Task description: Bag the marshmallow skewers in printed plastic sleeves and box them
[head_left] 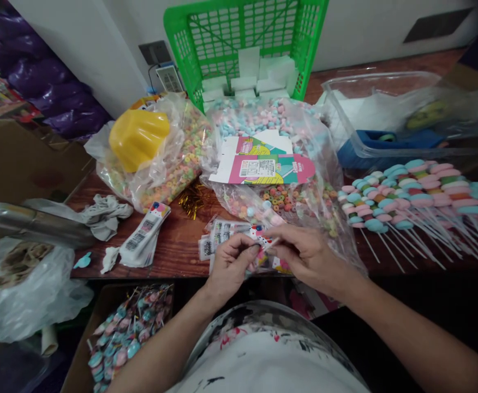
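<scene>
Left forearm [173, 335] slants in from seven o'clock, right forearm [411, 327] from four; left hand [231, 259] and right hand [315, 259] nearly meet, fingers [287, 233] bent, pinching.

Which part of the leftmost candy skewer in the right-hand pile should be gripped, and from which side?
Probably the bare lower end of its white stick, coming in from the near side with the right hand, the closer one. The candy skewers overlap at the candy end, while this stick angles toward the near edge with its end exposed.
</scene>
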Demonstrator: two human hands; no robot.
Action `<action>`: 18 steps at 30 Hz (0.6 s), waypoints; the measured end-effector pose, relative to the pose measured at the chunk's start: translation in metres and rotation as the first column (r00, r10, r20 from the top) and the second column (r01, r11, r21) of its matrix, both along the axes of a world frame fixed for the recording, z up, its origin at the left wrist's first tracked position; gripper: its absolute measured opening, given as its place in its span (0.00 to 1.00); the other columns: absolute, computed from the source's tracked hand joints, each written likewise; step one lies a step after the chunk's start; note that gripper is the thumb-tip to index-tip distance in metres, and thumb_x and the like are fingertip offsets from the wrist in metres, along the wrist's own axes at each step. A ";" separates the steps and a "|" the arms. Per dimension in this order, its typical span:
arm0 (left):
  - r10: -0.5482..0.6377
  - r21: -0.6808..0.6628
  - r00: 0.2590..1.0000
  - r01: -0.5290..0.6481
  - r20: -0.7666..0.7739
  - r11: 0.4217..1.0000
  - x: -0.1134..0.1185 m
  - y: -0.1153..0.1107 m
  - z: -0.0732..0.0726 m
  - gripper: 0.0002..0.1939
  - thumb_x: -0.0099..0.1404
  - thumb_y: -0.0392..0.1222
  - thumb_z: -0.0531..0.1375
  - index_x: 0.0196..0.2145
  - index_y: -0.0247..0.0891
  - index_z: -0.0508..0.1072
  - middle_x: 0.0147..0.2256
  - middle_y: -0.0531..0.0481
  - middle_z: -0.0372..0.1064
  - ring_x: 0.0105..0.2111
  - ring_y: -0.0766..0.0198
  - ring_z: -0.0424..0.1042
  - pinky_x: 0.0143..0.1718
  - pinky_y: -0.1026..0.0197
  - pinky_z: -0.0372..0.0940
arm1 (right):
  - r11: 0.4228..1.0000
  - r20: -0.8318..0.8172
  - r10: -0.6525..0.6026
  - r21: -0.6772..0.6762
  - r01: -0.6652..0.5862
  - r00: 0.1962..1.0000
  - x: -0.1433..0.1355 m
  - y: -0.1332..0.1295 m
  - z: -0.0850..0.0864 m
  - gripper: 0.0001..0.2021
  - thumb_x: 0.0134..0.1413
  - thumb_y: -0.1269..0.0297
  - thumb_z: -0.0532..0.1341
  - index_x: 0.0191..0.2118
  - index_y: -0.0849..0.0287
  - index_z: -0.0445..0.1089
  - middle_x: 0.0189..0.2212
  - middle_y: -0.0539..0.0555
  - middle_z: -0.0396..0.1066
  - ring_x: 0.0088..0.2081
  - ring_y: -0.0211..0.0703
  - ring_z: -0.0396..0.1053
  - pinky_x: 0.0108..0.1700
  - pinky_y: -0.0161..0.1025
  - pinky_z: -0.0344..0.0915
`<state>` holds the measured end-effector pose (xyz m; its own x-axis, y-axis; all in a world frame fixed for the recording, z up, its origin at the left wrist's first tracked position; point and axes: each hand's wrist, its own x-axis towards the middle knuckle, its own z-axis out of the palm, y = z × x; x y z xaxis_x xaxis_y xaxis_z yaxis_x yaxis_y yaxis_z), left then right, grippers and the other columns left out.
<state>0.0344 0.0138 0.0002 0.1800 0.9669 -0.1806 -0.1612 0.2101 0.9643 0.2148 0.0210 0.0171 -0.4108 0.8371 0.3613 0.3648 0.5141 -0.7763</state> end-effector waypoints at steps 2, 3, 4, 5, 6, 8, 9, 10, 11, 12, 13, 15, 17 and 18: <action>0.108 0.035 0.994 -0.109 0.028 0.993 -0.003 0.001 -0.001 0.12 0.54 0.47 0.66 0.27 0.36 0.70 0.17 0.58 0.63 0.17 0.74 0.58 0.21 0.71 0.55 | 0.968 -0.262 -0.161 -0.228 0.101 0.952 -0.014 -0.005 -0.007 0.16 0.55 0.67 0.60 0.50 0.56 0.65 0.30 0.49 0.68 0.30 0.36 0.65 0.32 0.34 0.62; 0.156 0.055 0.987 -0.158 0.038 0.986 -0.004 0.002 -0.002 0.12 0.54 0.47 0.66 0.28 0.36 0.71 0.17 0.58 0.63 0.17 0.74 0.59 0.21 0.70 0.56 | 0.939 -0.338 -0.232 -0.322 0.120 0.912 -0.021 -0.008 -0.012 0.18 0.53 0.65 0.62 0.50 0.56 0.65 0.30 0.48 0.67 0.29 0.36 0.65 0.31 0.34 0.63; 0.192 0.080 0.980 -0.195 0.044 0.978 -0.005 0.003 -0.004 0.11 0.54 0.47 0.66 0.28 0.36 0.71 0.18 0.58 0.63 0.18 0.74 0.59 0.22 0.70 0.57 | 0.914 -0.374 -0.279 -0.386 0.126 0.884 -0.030 -0.012 -0.017 0.18 0.51 0.64 0.64 0.49 0.56 0.66 0.29 0.48 0.67 0.29 0.36 0.65 0.30 0.34 0.63; 0.216 0.117 0.975 -0.220 0.043 0.969 -0.006 0.003 -0.005 0.10 0.55 0.46 0.66 0.28 0.36 0.72 0.19 0.58 0.64 0.19 0.73 0.61 0.23 0.70 0.59 | 0.900 -0.384 -0.307 -0.414 0.135 0.871 -0.038 -0.016 -0.021 0.16 0.49 0.64 0.65 0.45 0.57 0.68 0.29 0.49 0.67 0.29 0.37 0.65 0.30 0.34 0.63; 0.232 0.169 0.972 -0.235 0.038 0.957 -0.006 0.004 -0.007 0.09 0.55 0.44 0.66 0.28 0.37 0.73 0.20 0.57 0.65 0.21 0.72 0.63 0.25 0.69 0.61 | 0.899 -0.386 -0.321 -0.411 0.150 0.865 -0.045 -0.018 -0.025 0.12 0.48 0.65 0.66 0.41 0.57 0.70 0.29 0.49 0.67 0.30 0.37 0.65 0.31 0.34 0.63; 0.247 0.280 0.969 -0.246 0.032 0.928 -0.006 0.004 -0.012 0.05 0.55 0.41 0.66 0.28 0.38 0.76 0.25 0.54 0.68 0.28 0.69 0.67 0.33 0.67 0.64 | 0.922 -0.400 -0.321 -0.339 0.187 0.858 -0.057 -0.021 -0.030 0.03 0.51 0.67 0.64 0.33 0.58 0.71 0.28 0.49 0.66 0.31 0.37 0.64 0.33 0.35 0.63; 0.247 0.312 0.968 -0.247 0.039 0.918 -0.007 0.004 -0.015 0.04 0.56 0.40 0.66 0.28 0.39 0.77 0.28 0.53 0.69 0.31 0.68 0.68 0.37 0.65 0.64 | 0.936 -0.415 -0.313 -0.285 0.205 0.854 -0.060 -0.020 -0.030 0.02 0.53 0.68 0.62 0.31 0.58 0.71 0.28 0.49 0.66 0.31 0.37 0.64 0.34 0.35 0.62; 0.242 0.318 0.969 -0.245 0.050 0.916 -0.007 0.003 -0.018 0.03 0.57 0.40 0.66 0.29 0.39 0.78 0.31 0.51 0.70 0.35 0.66 0.69 0.40 0.64 0.64 | 0.947 -0.425 -0.302 -0.234 0.219 0.853 -0.062 -0.019 -0.030 0.04 0.54 0.69 0.61 0.29 0.58 0.71 0.27 0.49 0.66 0.31 0.37 0.64 0.34 0.35 0.62; 0.234 0.299 0.970 -0.242 0.065 0.923 -0.009 0.002 -0.020 0.04 0.58 0.41 0.64 0.32 0.40 0.79 0.35 0.50 0.70 0.38 0.65 0.69 0.43 0.63 0.64 | 0.954 -0.428 -0.292 -0.192 0.230 0.855 -0.062 -0.017 -0.029 0.05 0.55 0.70 0.60 0.29 0.58 0.71 0.27 0.49 0.66 0.31 0.36 0.64 0.34 0.35 0.62; 0.219 0.263 0.973 -0.231 0.074 0.937 -0.010 0.000 -0.023 0.06 0.61 0.42 0.63 0.35 0.41 0.79 0.37 0.49 0.71 0.40 0.64 0.69 0.45 0.62 0.63 | 0.958 -0.423 -0.284 -0.161 0.237 0.861 -0.062 -0.016 -0.028 0.06 0.56 0.70 0.60 0.29 0.58 0.71 0.27 0.49 0.67 0.30 0.36 0.64 0.34 0.35 0.62; 0.200 0.227 0.977 -0.211 0.074 0.951 -0.012 -0.003 -0.026 0.08 0.62 0.43 0.61 0.37 0.41 0.79 0.39 0.48 0.71 0.41 0.64 0.69 0.46 0.61 0.62 | 0.960 -0.414 -0.281 -0.137 0.245 0.866 -0.062 -0.014 -0.028 0.06 0.55 0.71 0.60 0.29 0.58 0.71 0.28 0.50 0.67 0.30 0.36 0.65 0.34 0.35 0.62; 0.153 0.198 0.987 -0.158 0.038 0.967 -0.015 -0.008 -0.029 0.10 0.65 0.44 0.58 0.37 0.39 0.78 0.39 0.47 0.71 0.41 0.63 0.69 0.47 0.61 0.62 | 0.962 -0.405 -0.272 -0.097 0.255 0.873 -0.061 -0.012 -0.029 0.05 0.55 0.72 0.61 0.30 0.58 0.72 0.28 0.50 0.68 0.31 0.36 0.65 0.34 0.35 0.63; 0.095 0.230 0.995 -0.085 -0.030 0.970 -0.018 -0.012 -0.027 0.11 0.66 0.43 0.57 0.33 0.37 0.78 0.37 0.47 0.70 0.40 0.63 0.68 0.45 0.61 0.62 | 0.964 -0.418 -0.254 -0.035 0.264 0.872 -0.063 -0.012 -0.033 0.06 0.54 0.74 0.60 0.31 0.57 0.72 0.28 0.50 0.68 0.31 0.36 0.66 0.33 0.34 0.63; 0.071 0.259 0.995 -0.051 -0.070 0.965 -0.020 -0.014 -0.025 0.11 0.66 0.42 0.56 0.32 0.37 0.77 0.37 0.47 0.70 0.39 0.62 0.68 0.44 0.61 0.62 | 0.964 -0.430 -0.240 -0.003 0.264 0.870 -0.064 -0.012 -0.035 0.07 0.54 0.76 0.60 0.32 0.57 0.72 0.28 0.50 0.68 0.31 0.36 0.66 0.33 0.34 0.63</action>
<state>0.0147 0.0003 -0.0249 0.1148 0.9913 0.0637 -0.0884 -0.0537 0.9946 0.1512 0.0091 -0.0180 0.0136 0.8659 0.5000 0.1307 0.4942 -0.8595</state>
